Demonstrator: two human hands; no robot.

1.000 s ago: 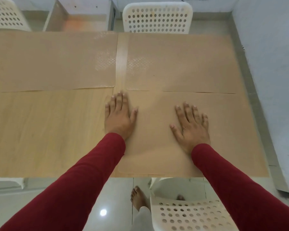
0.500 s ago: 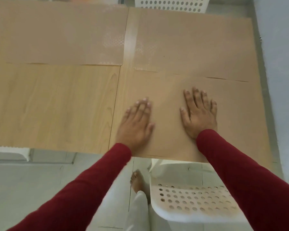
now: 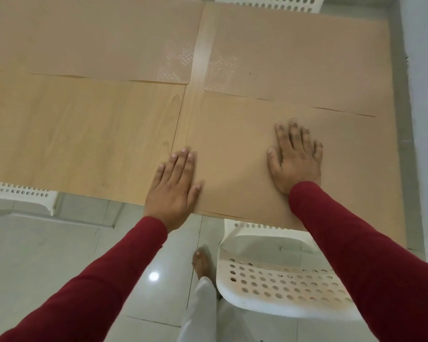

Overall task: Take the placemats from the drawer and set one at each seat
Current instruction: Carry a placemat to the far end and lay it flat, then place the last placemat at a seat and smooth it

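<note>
Three tan placemats lie flat on the light wooden table (image 3: 84, 134). The near right placemat (image 3: 235, 154) lies in front of the near white chair. My left hand (image 3: 176, 188) rests flat on its left edge near the table's front edge, fingers spread. My right hand (image 3: 295, 159) presses flat on the same mat further right. Neither hand grips anything. A second placemat (image 3: 299, 60) lies at the far right and a third placemat (image 3: 92, 38) at the far left. The table's near left area is bare wood.
A white perforated chair (image 3: 277, 282) stands just below the near right mat, beside my bare foot (image 3: 203, 264). Another white chair (image 3: 20, 196) shows at the near left edge, and one chair back (image 3: 267, 2) at the far side. A pale wall (image 3: 425, 95) borders the right.
My left hand has slid back toward the table's front edge along the mat's left side. The view has tilted down, showing more floor and chair. My right hand stays flat on the mat.
</note>
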